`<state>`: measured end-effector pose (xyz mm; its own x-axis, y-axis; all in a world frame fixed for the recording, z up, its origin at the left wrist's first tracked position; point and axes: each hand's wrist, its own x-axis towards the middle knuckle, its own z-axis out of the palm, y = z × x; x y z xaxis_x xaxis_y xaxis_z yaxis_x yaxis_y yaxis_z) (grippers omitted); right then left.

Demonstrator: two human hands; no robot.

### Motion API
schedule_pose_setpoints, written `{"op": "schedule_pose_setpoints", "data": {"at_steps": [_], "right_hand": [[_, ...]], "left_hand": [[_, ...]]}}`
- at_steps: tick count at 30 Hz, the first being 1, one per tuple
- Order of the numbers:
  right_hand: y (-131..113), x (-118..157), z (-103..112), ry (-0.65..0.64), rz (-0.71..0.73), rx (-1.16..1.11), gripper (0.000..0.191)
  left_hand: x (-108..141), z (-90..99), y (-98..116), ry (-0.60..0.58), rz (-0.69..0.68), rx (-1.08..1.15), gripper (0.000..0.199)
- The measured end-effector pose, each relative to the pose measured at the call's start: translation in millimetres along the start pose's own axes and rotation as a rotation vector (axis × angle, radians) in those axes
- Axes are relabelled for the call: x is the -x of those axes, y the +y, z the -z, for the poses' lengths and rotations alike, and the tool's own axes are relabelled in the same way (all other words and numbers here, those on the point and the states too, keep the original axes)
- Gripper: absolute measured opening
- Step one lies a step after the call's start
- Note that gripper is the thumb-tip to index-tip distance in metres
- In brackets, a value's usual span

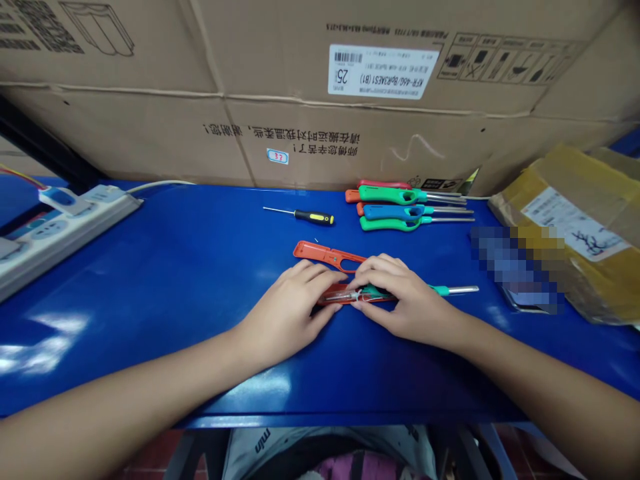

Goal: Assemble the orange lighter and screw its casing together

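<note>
My left hand (290,307), my right hand (407,300), both pinching an opened lighter (342,295), orange shell half (323,254) on its far side

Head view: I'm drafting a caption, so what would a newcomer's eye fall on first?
Likely the left hand and right hand, holding an opened orange lighter mid-frame over the blue table. Just beyond it lies a loose orange shell half, partly hidden by the right hand. Farther back, colorful lighters are bunched before a large cardboard box.

2 hands (285,307) (415,303), curled and close together
</note>
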<state>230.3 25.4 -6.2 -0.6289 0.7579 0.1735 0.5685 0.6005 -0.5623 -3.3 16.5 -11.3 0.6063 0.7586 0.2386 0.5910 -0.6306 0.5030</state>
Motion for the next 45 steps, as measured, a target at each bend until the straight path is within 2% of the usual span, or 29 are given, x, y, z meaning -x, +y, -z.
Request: {"op": "schedule_pose_setpoints", "data": {"at_steps": [15, 20, 23, 27, 29, 31, 35, 41, 45], "right_hand": [[3.7, 0.5, -7.5, 0.036, 0.037, 0.062, 0.009], [2.5, 1.2, -8.7, 0.032, 0.022, 0.043, 0.009], [1.5, 1.0, -6.0, 0.021, 0.001, 0.015, 0.014], [6.1, -0.2, 3.9, 0.02, -0.054, 0.01, 0.023], [11.3, -1.1, 10.1, 0.029, -0.095, 0.005, 0.02], [16.7, -1.7, 16.5, 0.015, -0.14, -0.034, 0.016], [22.9, -1.8, 26.9, -0.066, -0.181, -0.125, 0.019], [24.5, -1.8, 27.8, -0.091, -0.198, -0.162, 0.026], [24.8, -1.3, 22.2, -0.065, -0.198, -0.162, 0.031]], "left_hand": [[0.5, -2.7, 1.6, 0.041, 0.022, 0.114, 0.031], [-1.5, -1.2, 0.1, 0.056, 0.03, 0.184, 0.027], [-3.3, 2.6, -4.8, 0.026, 0.064, 0.215, 0.027], [-5.0, 11.3, -11.0, -0.074, 0.133, 0.234, 0.03], [-5.0, 12.9, -11.8, -0.056, 0.15, 0.242, 0.033], [-4.8, 10.9, -10.8, 0.004, 0.139, 0.251, 0.035], [-4.5, 1.4, -8.5, 0.081, 0.079, 0.222, 0.026], [-5.2, -2.5, -12.2, 0.063, 0.048, 0.165, 0.022], [-5.0, 0.0, -11.9, 0.053, 0.003, 0.147, 0.027]]}}
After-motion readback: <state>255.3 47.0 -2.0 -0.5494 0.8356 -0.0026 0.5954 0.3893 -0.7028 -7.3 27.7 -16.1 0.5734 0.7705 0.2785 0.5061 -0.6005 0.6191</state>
